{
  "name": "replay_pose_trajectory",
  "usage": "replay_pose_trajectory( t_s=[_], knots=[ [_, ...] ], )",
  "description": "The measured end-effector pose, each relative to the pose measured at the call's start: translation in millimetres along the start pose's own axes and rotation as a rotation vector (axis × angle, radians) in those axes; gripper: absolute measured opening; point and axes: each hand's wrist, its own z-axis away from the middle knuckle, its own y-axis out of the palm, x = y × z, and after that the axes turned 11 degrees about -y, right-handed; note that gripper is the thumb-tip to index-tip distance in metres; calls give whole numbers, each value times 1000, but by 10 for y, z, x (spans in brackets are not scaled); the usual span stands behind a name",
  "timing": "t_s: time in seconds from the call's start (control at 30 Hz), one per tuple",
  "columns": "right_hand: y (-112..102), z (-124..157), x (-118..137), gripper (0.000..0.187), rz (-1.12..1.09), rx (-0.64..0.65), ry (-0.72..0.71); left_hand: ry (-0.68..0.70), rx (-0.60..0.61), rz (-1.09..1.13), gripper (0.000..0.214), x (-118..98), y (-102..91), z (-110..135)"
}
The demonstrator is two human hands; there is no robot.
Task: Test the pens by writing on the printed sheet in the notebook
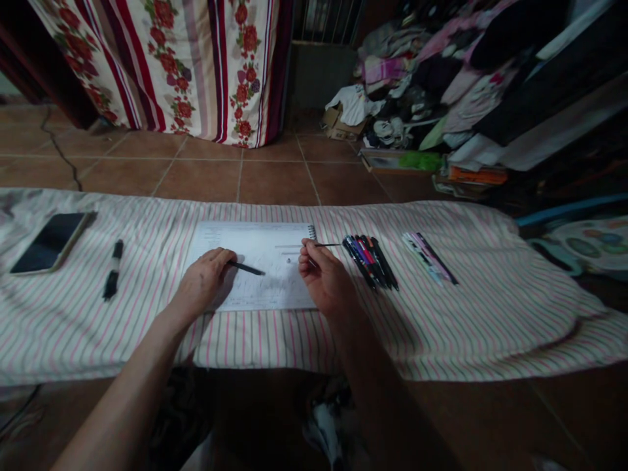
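A spiral notebook (255,232) lies open on the striped cloth, its page covered with faint writing. Resting over its left part, my left hand (205,280) is closed on a black pen (248,267) that points right across the page. Above the page's right edge, my right hand (321,271) pinches a thin stick (328,244), which looks like a pen refill; its dark end sticks out to the right. A tiny dark piece (288,260) lies on the paper between my hands; its kind is too small to tell.
Several pens (370,261) lie bunched right of the notebook, with a few lighter pens (429,257) farther right. To the left are a black marker (114,269) and a phone (52,242). Beyond the cloth-covered surface (500,294) are a floral curtain (196,65) and piled clothes (417,85).
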Motion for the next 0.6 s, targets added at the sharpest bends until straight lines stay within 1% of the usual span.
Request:
replay_pose_trajectory(
  t_s=[0.1,0.2,0.27,0.37,0.5,0.6],
  knots=[
    [-31,-16,2,14,-5,8,-23,-60,-91,-42,22,-52,-46,-20],
    [-50,-25,3,15,1,27,-52,-154,-152,-76,29,-111,-90,-26],
    [-50,-22,2,17,2,29,-62,-216,-186,-57,31,-143,-104,-26],
    [-39,-10,-5,20,23,35,-72,-271,-229,-4,27,-189,-102,-25],
    [-18,3,-19,21,79,16,-97,-265,-230,10,23,-254,-89,-18],
    [0,10,-20,22,99,-9,-109,-258,-202,88,23,-303,-73,11]
  ],
)
